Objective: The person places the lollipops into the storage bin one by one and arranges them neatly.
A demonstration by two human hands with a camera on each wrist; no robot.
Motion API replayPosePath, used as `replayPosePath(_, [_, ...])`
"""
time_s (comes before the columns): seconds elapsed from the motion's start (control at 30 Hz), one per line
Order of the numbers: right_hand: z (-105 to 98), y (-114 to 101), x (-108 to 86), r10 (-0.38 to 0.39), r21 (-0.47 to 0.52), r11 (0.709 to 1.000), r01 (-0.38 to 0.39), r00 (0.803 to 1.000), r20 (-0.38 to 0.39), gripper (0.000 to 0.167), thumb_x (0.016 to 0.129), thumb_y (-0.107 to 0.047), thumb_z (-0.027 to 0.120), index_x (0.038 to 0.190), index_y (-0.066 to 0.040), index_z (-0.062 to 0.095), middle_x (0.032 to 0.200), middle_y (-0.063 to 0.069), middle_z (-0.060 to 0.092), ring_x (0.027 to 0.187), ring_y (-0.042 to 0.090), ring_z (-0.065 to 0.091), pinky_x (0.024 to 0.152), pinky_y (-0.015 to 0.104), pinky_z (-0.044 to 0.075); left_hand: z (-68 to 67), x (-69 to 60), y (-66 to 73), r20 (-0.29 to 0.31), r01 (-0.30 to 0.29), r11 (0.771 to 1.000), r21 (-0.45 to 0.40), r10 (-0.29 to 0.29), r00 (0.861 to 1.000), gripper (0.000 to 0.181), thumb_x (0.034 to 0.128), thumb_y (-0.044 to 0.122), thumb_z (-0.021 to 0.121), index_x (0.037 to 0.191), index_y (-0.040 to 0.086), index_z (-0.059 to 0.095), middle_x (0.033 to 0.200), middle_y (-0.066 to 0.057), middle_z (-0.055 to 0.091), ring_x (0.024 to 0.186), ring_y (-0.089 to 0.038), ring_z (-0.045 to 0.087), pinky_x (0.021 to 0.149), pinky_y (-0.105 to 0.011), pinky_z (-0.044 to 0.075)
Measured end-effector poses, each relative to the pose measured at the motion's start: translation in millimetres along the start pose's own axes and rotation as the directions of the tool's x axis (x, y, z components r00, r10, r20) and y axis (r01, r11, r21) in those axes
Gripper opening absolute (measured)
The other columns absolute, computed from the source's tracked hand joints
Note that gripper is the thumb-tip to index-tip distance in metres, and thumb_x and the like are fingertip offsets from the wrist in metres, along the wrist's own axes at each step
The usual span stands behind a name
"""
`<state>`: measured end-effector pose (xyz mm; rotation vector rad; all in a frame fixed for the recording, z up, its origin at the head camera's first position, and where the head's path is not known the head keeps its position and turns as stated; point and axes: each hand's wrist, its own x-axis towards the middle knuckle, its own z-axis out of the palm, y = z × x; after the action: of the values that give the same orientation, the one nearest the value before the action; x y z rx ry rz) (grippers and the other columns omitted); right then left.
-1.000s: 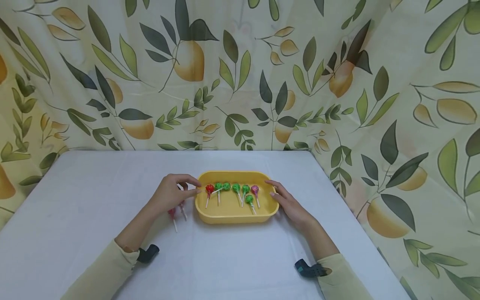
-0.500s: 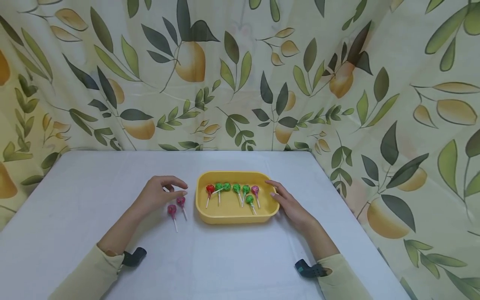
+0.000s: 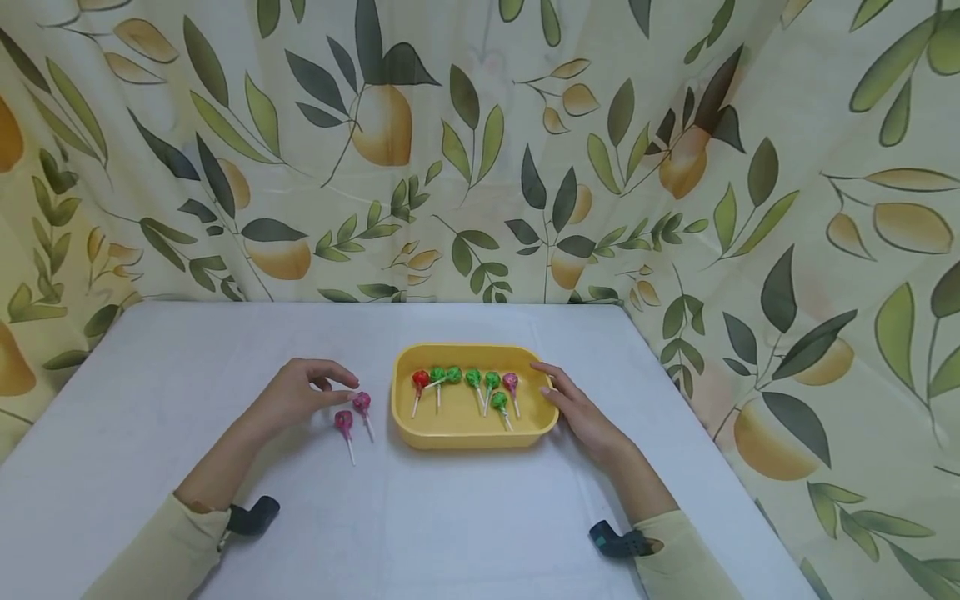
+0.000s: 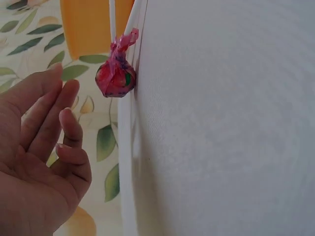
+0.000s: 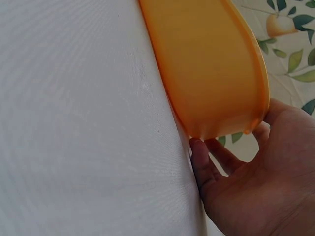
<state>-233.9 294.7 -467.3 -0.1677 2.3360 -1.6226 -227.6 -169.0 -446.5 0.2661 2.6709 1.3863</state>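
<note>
My left hand (image 3: 300,392) is just left of two pink-wrapped lollipops on the table, its thumb and fingers apart with nothing between them. The nearer-to-thumb lollipop (image 3: 362,403) lies just at the thumb tip; in the left wrist view a pink lollipop (image 4: 116,78) stands clear of the fingers. The other pink lollipop (image 3: 343,422) lies a little lower left. My right hand (image 3: 588,417) grips the right end of a yellow tray (image 3: 465,439), thumb over the rim. Inside the tray lie a red lollipop (image 3: 421,380), several green lollipops (image 3: 473,379) and a pink-purple lollipop (image 3: 511,382).
A white cloth covers the table (image 3: 465,525). Behind and to the right hangs a curtain (image 3: 480,167) printed with leaves and fruit. Dark wrist cameras sit at both sleeves.
My left hand has drawn away from the tray's left end and come leftward and down to the pink lollipops, uncovering them. The right hand and tray have stayed put.
</note>
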Motion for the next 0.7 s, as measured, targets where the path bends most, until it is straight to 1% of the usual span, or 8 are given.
replayPosePath(0.1, [0.4, -0.1, 0.1, 0.000, 0.001, 1.000, 0.000, 1.000, 0.000, 0.042, 0.110, -0.041, 0.047, 0.152, -0.042, 0.044, 0.170, -0.004, 0.018, 0.157, 0.026, 0.004, 0.121, 0.056, 0.006, -2.5, 0.0, -4.4, 0.017, 0.008, 1.000, -0.007, -0.008, 1.000, 0.019, 0.0886, 0.014, 0.083, 0.107, 0.016, 0.081, 0.114, -0.001, 0.071, 0.099, -0.027, 0.055, 0.069, -0.037, 0.049])
replayPosePath(0.2, [0.5, -0.4, 0.1, 0.002, 0.000, 1.000, -0.002, 1.000, 0.002, 0.043, 0.110, -0.041, 0.047, 0.153, -0.041, 0.044, 0.170, -0.004, 0.018, 0.157, 0.027, 0.004, 0.121, 0.057, 0.006, -4.4, 0.2, -8.3, 0.039, 0.002, 1.000, -0.009, -0.001, 0.999, 0.018, 0.0877, 0.014, 0.084, 0.105, 0.018, 0.081, 0.113, 0.000, 0.071, 0.099, -0.027, 0.056, 0.071, -0.037, 0.050])
replayPosePath(0.37, [-1.0, -0.5, 0.2, -0.003, -0.002, 1.000, 0.003, 1.000, 0.008, 0.043, 0.110, -0.041, 0.047, 0.153, -0.041, 0.044, 0.170, -0.003, 0.017, 0.157, 0.027, 0.004, 0.121, 0.057, 0.007, -5.1, 0.4, -12.0, 0.072, 0.001, 1.000, 0.003, -0.001, 0.997, 0.018, 0.0853, 0.017, 0.087, 0.103, 0.020, 0.082, 0.106, 0.001, 0.071, 0.092, -0.026, 0.057, 0.069, -0.037, 0.049])
replayPosePath(0.5, [-1.7, -0.5, 1.3, 0.001, -0.005, 1.000, -0.001, 1.000, 0.006, 0.043, 0.110, -0.040, 0.046, 0.153, -0.041, 0.044, 0.170, -0.004, 0.017, 0.157, 0.027, 0.003, 0.121, 0.058, 0.006, -4.5, 0.3, -15.1, 0.081, -0.011, 1.000, -0.007, 0.012, 0.997, 0.019, 0.0844, 0.018, 0.088, 0.103, 0.018, 0.082, 0.104, 0.000, 0.072, 0.088, -0.025, 0.057, 0.067, -0.035, 0.049])
replayPosePath(0.7, [-1.1, 0.7, 2.4, 0.012, -0.014, 1.000, -0.012, 1.000, 0.007, 0.043, 0.110, -0.043, 0.046, 0.153, -0.042, 0.043, 0.170, -0.005, 0.016, 0.157, 0.027, 0.001, 0.121, 0.059, 0.005, -4.1, 0.3, -21.1, 0.103, 0.003, 1.000, -0.024, -0.001, 0.995, 0.019, 0.0844, 0.018, 0.088, 0.102, 0.017, 0.081, 0.101, 0.001, 0.073, 0.084, -0.024, 0.056, 0.065, -0.033, 0.049])
